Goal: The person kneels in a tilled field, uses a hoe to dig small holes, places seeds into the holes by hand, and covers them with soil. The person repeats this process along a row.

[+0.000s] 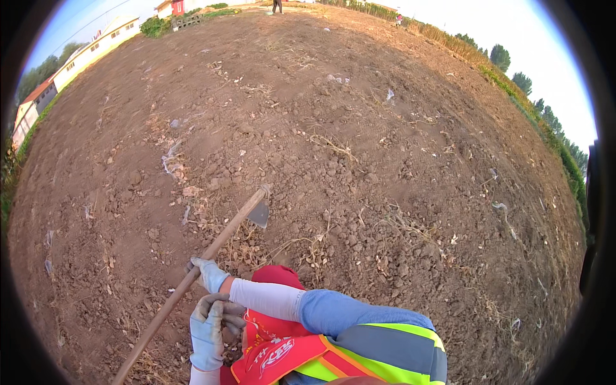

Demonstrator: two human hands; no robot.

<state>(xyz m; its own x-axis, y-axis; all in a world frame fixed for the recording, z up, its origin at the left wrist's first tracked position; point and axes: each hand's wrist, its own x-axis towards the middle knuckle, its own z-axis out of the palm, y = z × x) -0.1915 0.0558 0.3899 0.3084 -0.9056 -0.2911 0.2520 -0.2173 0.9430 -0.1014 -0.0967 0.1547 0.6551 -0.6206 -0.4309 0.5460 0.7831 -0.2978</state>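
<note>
A hoe slants across the lower left, its long wooden handle (166,308) running down to the bottom edge. My right hand (210,275), in a light-coloured work glove, is closed around the handle partway along. At the upper end, the grey metal hoe blade (260,214) hangs just over or on the soil; I cannot tell which. My left hand (207,332), gloved too, is off the handle and to the right of it, below my right forearm. Its fingers are loosely bent and apart, with nothing seen in them.
Cloddy brown soil (298,168) spreads all around, with dry plant stalks (334,147) and scraps of thin plastic film (169,161). A person (277,6) stands far off at the top. A long white building (96,45) borders the upper left; dry crops (447,43) line the upper right.
</note>
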